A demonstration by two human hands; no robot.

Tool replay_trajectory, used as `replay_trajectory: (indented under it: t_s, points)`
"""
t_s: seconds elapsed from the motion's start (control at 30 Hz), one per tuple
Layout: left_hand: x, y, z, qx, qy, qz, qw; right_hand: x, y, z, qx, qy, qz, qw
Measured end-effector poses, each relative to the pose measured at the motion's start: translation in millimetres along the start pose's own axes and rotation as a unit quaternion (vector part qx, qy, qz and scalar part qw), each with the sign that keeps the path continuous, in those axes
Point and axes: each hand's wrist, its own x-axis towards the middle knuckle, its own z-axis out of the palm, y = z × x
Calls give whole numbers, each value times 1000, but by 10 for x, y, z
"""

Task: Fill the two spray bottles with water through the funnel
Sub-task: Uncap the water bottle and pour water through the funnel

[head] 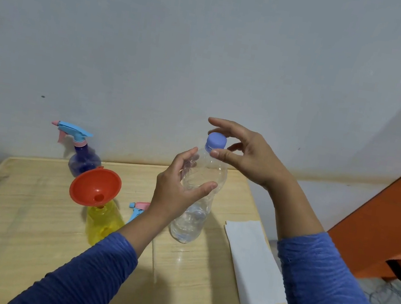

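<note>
Gripped bottle (196, 198) mid-table (28, 217) with left hand (176, 187); pinched cap (216, 140) with right hand (243, 153). Kept funnel (95, 187) nearby left, napkin (253, 261) overhanging right edge.

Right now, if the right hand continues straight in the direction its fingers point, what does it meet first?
The right hand points left at the purple cap of the water bottle; its fingertips seem already around it.

Red funnel (95, 187) sits in uncapped yellow bottle (104, 223); purple bottle (85, 159) capped behind
</note>
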Motion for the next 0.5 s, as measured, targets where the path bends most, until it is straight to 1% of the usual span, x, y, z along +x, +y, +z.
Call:
replay_trajectory:
  t_s: [0.1, 0.23, 0.37, 0.5]
  points:
    - [19, -22, -15, -6, -5, -1, 1000, 4, 24, 39, 27, 60, -1, 998]
    - [37, -53, -40, -13, -11, 0, 1000, -30, 46, 11, 135, 146, 1, 980]
    - [39, -69, -33, -18, -10, 5, 1000, -186, 229, 96, 203, 212, 44, 955]
    - [33, -72, -33, -23, -12, 9, 1000, -471, 606, 303, 251, 260, 118, 925]
